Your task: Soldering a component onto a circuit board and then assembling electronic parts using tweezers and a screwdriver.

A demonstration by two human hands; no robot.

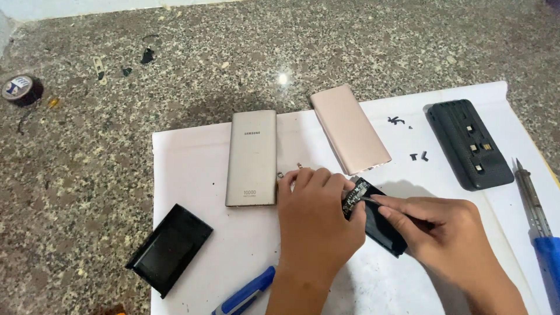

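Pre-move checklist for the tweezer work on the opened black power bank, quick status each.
1. Left hand steadying the opened black power bank: ok, hand grips its near end.
2. Circuit board exposed: ok, visible at the upper end between the hands.
3. Right hand on the tweezers, tip at the board: ok; exact contact point cannot tell.
4. Soldering iron clear of the hands: ok, lying at the sheet's right edge.
5. Small black parts on the white sheet away from the work: ok, apart from both hands.
6. Iron hot or cold: cannot tell.
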